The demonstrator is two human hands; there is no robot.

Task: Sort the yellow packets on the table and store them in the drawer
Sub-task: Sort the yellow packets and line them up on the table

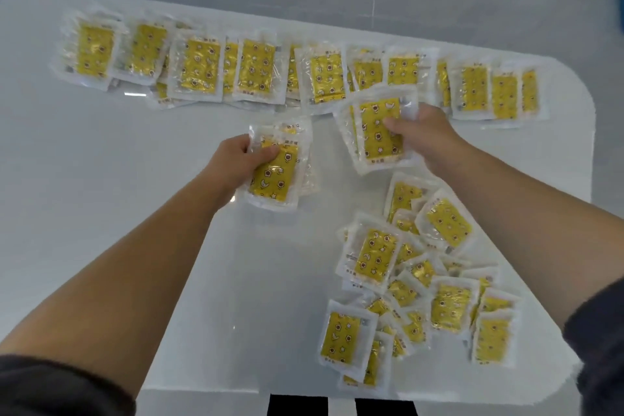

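Left hand (233, 162) grips a small stack of yellow packets (275, 179) near the middle of the white surface (118, 179), with the thumb on top and the fingers curled round its left side. My right hand (422, 135) pinches a second stack (378, 142) just beside it, nearer the far edge, thumb lying across the printed face. A long overlapping row of packets (256, 67) runs along the far edge, and a loose heap (422, 280) lies by the near right corner.

Each packet looks thin and light: a yellow sachet sealed in glossy clear film with a wide white border. I judge them floppy and slippery, likely to slide off one another. A stack is best clamped across its middle, thumb above and fingers beneath, not by the border.

No drawer is in view. I cannot tell how many packets each hand holds. The print is too blurred to read, and the heap's lower packets are covered by those on top.
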